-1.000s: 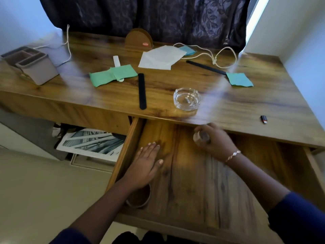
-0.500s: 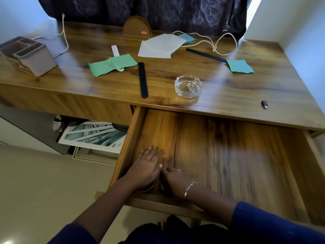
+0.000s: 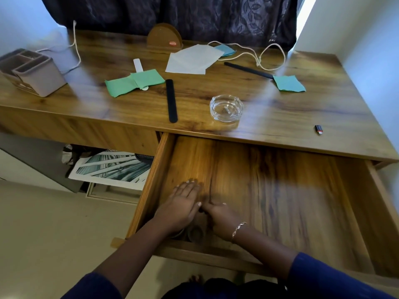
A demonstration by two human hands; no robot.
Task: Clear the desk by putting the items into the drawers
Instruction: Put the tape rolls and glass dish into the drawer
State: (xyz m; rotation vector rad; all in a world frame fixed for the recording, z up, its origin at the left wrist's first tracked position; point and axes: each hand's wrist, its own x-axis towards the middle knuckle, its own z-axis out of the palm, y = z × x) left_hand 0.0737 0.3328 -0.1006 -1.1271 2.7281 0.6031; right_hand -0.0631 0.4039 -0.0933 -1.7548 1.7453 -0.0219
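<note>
Drawer (image 3: 280, 201): left hand (image 3: 183, 203) flat, right hand (image 3: 220, 216) curled, I cannot tell on what; round thing (image 3: 196, 233) beneath both. Beyond them: ashtray (image 3: 226, 107), holder (image 3: 160, 36), red label (image 3: 173, 43) unreadable.

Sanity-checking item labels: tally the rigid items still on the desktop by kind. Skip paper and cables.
black strips: 2
white strip: 1
glass ashtray: 1
USB stick: 1
grey organiser: 1
wooden holder: 1
Total: 7
</note>
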